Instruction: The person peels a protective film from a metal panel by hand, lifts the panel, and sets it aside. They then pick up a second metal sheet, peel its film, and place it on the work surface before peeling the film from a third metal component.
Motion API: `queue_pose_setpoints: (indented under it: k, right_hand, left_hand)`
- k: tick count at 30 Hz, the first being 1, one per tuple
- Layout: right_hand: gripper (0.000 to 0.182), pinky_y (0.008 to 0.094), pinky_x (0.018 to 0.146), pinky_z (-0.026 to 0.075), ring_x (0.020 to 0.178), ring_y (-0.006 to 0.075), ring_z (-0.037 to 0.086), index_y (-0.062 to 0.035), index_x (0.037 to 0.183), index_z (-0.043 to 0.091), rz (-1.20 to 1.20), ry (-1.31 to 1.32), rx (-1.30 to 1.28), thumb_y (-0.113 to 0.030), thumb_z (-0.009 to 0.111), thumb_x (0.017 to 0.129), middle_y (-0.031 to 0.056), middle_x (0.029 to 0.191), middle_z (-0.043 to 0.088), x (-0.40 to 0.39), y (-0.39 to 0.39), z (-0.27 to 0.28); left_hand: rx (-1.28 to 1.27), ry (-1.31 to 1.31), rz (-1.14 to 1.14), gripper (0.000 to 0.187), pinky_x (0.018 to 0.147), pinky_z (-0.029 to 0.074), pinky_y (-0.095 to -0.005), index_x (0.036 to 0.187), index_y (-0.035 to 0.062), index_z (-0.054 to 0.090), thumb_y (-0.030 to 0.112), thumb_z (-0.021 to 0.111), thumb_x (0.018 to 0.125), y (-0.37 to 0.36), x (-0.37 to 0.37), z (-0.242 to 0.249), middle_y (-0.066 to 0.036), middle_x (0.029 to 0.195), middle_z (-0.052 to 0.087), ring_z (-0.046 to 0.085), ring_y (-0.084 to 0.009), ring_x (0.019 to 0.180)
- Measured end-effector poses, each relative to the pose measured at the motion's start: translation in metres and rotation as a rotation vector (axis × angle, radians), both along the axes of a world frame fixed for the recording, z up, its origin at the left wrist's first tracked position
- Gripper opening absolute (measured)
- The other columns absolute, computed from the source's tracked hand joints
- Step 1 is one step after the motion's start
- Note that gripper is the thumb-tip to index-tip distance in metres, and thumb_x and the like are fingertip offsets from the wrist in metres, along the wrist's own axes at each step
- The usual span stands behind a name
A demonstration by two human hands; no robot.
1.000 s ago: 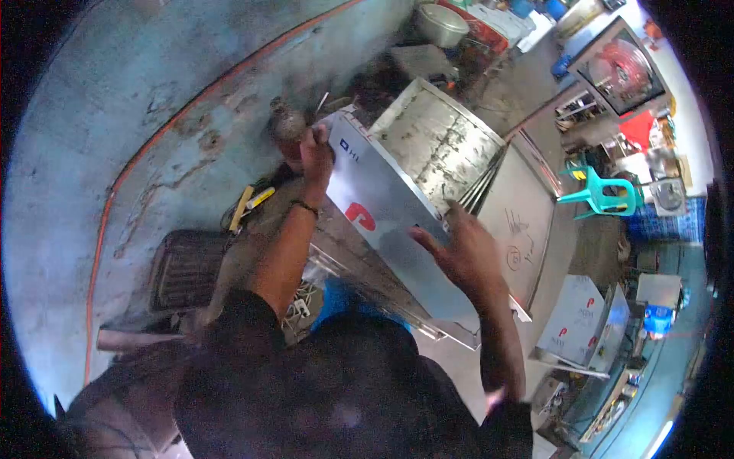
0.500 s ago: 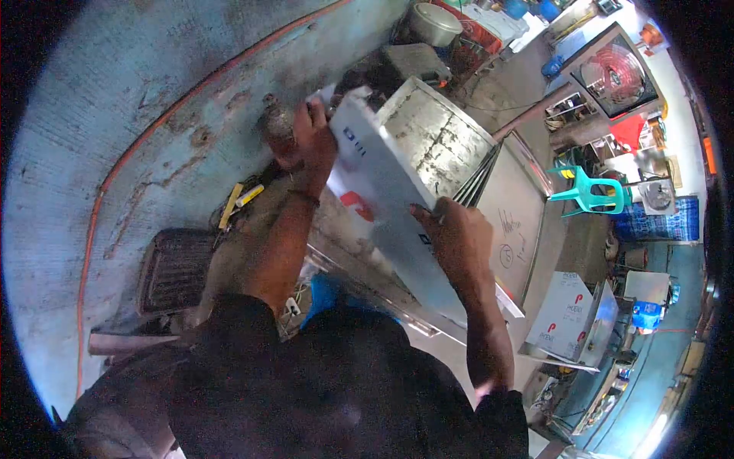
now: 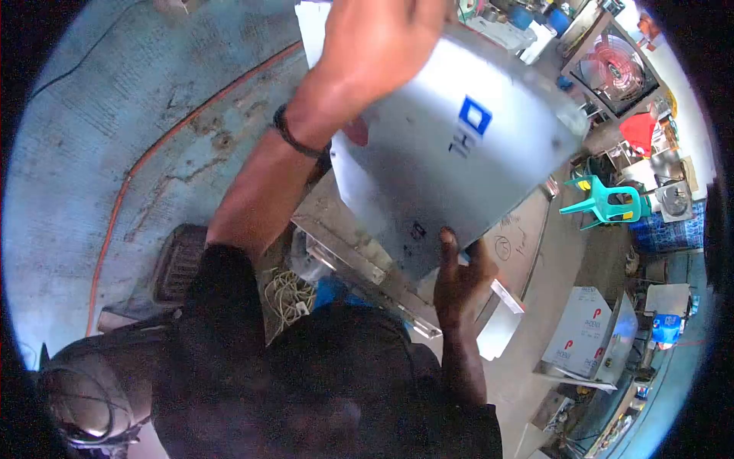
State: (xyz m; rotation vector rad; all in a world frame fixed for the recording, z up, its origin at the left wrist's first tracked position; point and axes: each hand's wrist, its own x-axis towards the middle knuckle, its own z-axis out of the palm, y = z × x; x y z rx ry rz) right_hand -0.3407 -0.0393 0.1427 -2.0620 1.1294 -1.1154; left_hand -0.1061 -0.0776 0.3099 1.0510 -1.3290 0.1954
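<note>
A shiny sheet-metal panel (image 3: 428,153) with a blue square logo is held up tilted in front of me, over the workbench (image 3: 352,252). My left hand (image 3: 378,53), blurred and with a dark band at the wrist, is closed at the panel's upper left edge. Lower down, my right hand (image 3: 462,279) grips the bottom edge, its thumb on the panel's face. Behind the right hand lies a board with handwriting (image 3: 520,241). The panel hides most of the bench's far part.
A green plastic chair (image 3: 608,203) and a fan in a square frame (image 3: 614,67) are at the right. Film-covered sheets (image 3: 577,333) stand on the floor below them. Coiled pale cable (image 3: 289,298) lies left of the bench, near the wall (image 3: 183,122).
The panel has been raised and turned, so a broad face with a blue logo now shows. My left hand has moved up and closer; my right hand has shifted down along the panel.
</note>
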Motion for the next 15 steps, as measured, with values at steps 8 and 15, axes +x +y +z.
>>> queue_pose_setpoints:
  k: [8, 15]
  right_hand:
    - [0.025, 0.0428, 0.067, 0.047, 0.075, 0.039, 0.06, 0.0017, 0.095, 0.058, 0.063, -0.024, -0.135, -0.008, 0.076, 0.08, 0.0187, 0.082, 0.06, -0.045, -0.013, -0.077]
    - [0.065, 0.0465, 0.087, 0.046, 0.105, 0.0383, 0.058, 0.003, 0.122, 0.049, -0.05, -0.157, 0.033, -0.037, 0.079, 0.081, 0.0229, 0.114, 0.058, -0.071, -0.004, -0.085]
  left_hand:
    - [-0.172, -0.457, 0.152, 0.017, 0.054, 0.048, -0.0401, 0.081, -0.001, 0.054, 0.007, 0.067, 0.089, 0.014, -0.047, -0.047, -0.011, 0.063, 0.052, 0.055, -0.0295, 0.054]
    - [-0.135, -0.518, 0.036, 0.019, 0.06, 0.049, -0.0409, 0.079, 0.0007, 0.053, 0.008, 0.068, 0.087, 0.013, -0.076, -0.063, -0.012, 0.068, 0.056, 0.058, -0.0313, 0.061]
